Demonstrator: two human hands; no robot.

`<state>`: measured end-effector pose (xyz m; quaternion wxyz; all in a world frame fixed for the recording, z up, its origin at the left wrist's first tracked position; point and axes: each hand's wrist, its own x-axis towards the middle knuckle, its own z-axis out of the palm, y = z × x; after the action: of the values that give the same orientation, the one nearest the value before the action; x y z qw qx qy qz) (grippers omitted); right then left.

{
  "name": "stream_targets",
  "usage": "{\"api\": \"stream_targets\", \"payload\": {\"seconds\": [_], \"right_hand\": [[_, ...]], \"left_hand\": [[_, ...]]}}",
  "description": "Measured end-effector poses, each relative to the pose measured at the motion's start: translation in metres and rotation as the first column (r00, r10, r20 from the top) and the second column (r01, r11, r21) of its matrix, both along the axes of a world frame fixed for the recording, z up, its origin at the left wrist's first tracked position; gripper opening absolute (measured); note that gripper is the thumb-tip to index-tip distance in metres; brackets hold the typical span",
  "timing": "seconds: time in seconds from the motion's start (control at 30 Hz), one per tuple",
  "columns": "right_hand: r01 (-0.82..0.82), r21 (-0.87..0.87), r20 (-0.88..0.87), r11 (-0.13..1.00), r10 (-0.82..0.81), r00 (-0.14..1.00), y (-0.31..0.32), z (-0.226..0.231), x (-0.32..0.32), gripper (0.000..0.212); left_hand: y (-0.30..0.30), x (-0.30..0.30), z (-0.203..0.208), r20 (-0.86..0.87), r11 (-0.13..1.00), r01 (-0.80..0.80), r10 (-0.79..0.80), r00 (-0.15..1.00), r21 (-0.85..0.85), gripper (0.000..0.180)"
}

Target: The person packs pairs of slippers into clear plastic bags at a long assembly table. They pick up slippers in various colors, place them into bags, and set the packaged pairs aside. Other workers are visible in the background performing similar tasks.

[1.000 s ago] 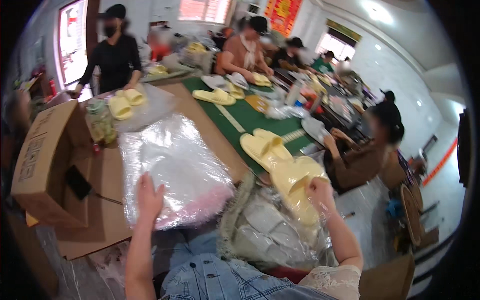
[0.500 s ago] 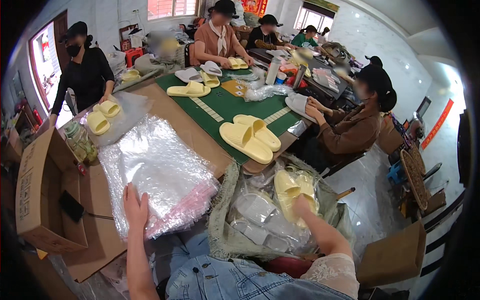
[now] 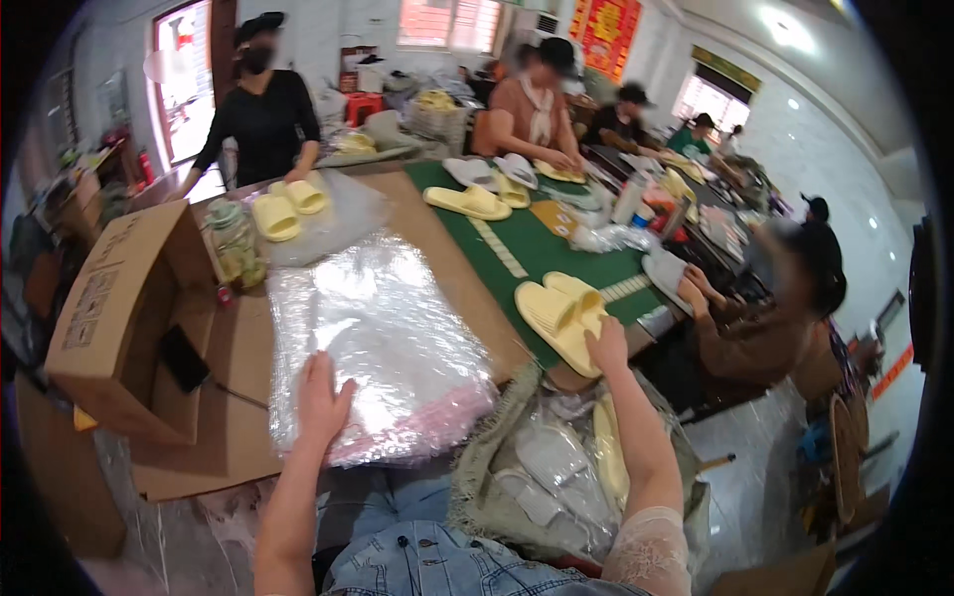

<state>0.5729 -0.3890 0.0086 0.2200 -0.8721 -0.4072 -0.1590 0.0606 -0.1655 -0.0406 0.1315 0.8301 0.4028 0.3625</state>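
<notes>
Pale yellow slipper pair [image 3: 559, 316], stack of clear bags [image 3: 373, 343], tabletop [image 3: 452, 260].
Right hand [image 3: 607, 347], fingers spread, rests on slippers at tabletop's near edge; left hand [image 3: 323, 399], fingers flat and open, presses bag stack beside cardboard box [image 3: 124, 313].

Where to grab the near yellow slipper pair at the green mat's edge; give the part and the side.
Take the slippers at the near ends, where the right hand already rests. Come from the near side: they lie flat, side by side, lengthwise toward the person, overhanging the mat edge, so one grip spans both.
</notes>
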Motion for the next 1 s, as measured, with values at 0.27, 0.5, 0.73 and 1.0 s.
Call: {"api": "stream_targets", "payload": {"seconds": [0.27,0.5,0.73,1.0], "right_hand": [[0.227,-0.188,0.061,0.956,-0.219,0.974,0.08,-0.023,-0.028,0.037],[0.058,0.027,-0.085,0.998,-0.055,0.995,0.036,-0.019,-0.07,0.032],[0.028,0.176,-0.203,0.984,0.009,0.979,-0.005,-0.027,-0.101,0.026],[-0.142,0.607,-0.461,0.782,0.492,0.738,-0.025,0.015,-0.148,0.019]], "left_hand": [[0.0,-0.001,0.009,-0.121,0.999,-0.003,0.007,0.993,0.037,0.062],[-0.026,0.019,0.058,-0.261,0.954,0.295,-0.299,0.918,-0.055,0.068],[-0.027,0.017,0.044,-0.203,0.929,0.361,-0.37,0.907,-0.079,0.051],[-0.018,0.027,0.012,-0.006,0.954,0.296,-0.297,0.955,-0.057,0.03]]}}
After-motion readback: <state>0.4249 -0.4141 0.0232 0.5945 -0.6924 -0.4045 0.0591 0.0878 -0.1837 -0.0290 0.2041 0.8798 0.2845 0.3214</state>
